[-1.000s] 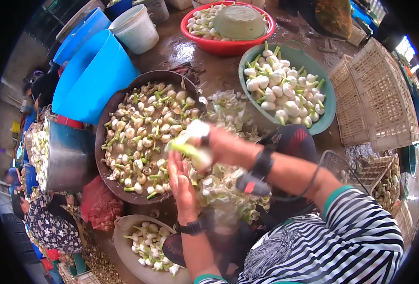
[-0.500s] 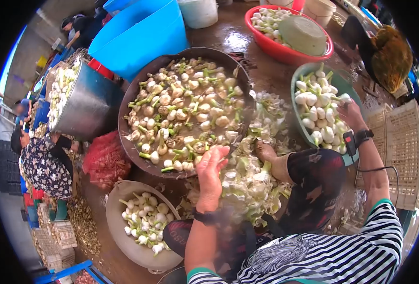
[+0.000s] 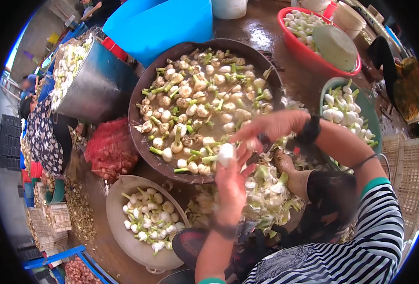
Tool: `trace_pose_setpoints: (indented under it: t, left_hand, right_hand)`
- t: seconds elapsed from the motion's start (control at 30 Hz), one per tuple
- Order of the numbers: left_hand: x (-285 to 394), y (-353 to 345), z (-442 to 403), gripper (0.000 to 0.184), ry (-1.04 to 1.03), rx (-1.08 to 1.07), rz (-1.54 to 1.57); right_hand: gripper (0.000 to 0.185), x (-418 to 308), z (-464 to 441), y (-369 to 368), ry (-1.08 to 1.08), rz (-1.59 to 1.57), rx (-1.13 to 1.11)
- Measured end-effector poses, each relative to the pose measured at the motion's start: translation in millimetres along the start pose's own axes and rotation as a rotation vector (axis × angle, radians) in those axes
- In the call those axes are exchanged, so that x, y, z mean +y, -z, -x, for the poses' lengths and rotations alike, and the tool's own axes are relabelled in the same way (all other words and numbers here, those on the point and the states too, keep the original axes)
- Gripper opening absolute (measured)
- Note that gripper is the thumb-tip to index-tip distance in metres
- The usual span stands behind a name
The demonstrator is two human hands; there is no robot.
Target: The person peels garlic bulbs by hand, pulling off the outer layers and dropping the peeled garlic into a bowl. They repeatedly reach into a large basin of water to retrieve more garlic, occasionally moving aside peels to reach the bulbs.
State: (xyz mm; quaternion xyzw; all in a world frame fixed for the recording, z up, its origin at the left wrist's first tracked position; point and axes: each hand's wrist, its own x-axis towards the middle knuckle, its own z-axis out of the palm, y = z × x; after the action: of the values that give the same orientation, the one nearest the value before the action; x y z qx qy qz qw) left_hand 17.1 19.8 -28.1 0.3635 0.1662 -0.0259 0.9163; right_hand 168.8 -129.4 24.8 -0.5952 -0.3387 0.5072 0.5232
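A white garlic bulb with a short green stem sits at the fingertips of my left hand, which is closed on it above the near rim of the big dark basin. My right hand reaches over from the right, its fingers beside the bulb and smeared by motion; whether it grips anything does not show. Behind both hands, the dark basin holds many soiled garlic bulbs in murky water. Loose peels lie heaped below my hands, around my bare foot.
White bulbs fill a green basin at right and a grey-beige basin at lower left. Farther back stand a red basin, a blue tub and a metal container. A red mesh sack lies left; another person works beyond.
My right hand has left the green basin and come across to my left hand. A garlic bulb is now at my left fingertips, where the hand was empty. The view has shifted slightly.
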Motion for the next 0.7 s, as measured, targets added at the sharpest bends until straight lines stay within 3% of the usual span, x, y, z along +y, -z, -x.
trace_pose_setpoints:
  t: [0.03,0.07,0.13,0.2,0.3,0.4,0.5,0.63,0.7]
  left_hand:
    - [4,9,-3,0.051,-0.002,0.04,0.098]
    - [8,16,-8,0.055,0.018,0.066,0.218]
    - [22,19,-8,0.056,0.04,-0.005,0.387]
    - [34,25,-8,0.062,0.076,-0.017,0.503]
    - [46,32,-2,0.062,0.024,0.026,0.5]
    - [57,41,7,0.061,-0.055,0.165,0.523]
    - [90,53,20,0.062,-0.284,0.277,0.551]
    - [135,70,47,0.067,-0.636,0.397,0.577]
    - [131,62,46,0.067,-0.568,0.5,0.454]
  right_hand:
    - [0.048,0,-6,26,-0.094,-0.041,0.025]
    - [0.05,18,-20,49,-0.071,0.124,0.178]
    - [0.059,50,-46,87,-0.232,0.824,0.592]
    - [0.062,94,-60,111,-0.266,1.276,0.477]
    - [0.039,136,-84,127,-0.315,1.519,0.299]
    - [0.02,152,-81,131,0.044,1.652,0.411]
    - [0.019,151,-87,129,-0.234,1.601,0.347]
    - [0.018,158,-92,124,-0.141,1.633,0.479]
    - [0.015,146,-94,119,-0.131,1.367,0.737]
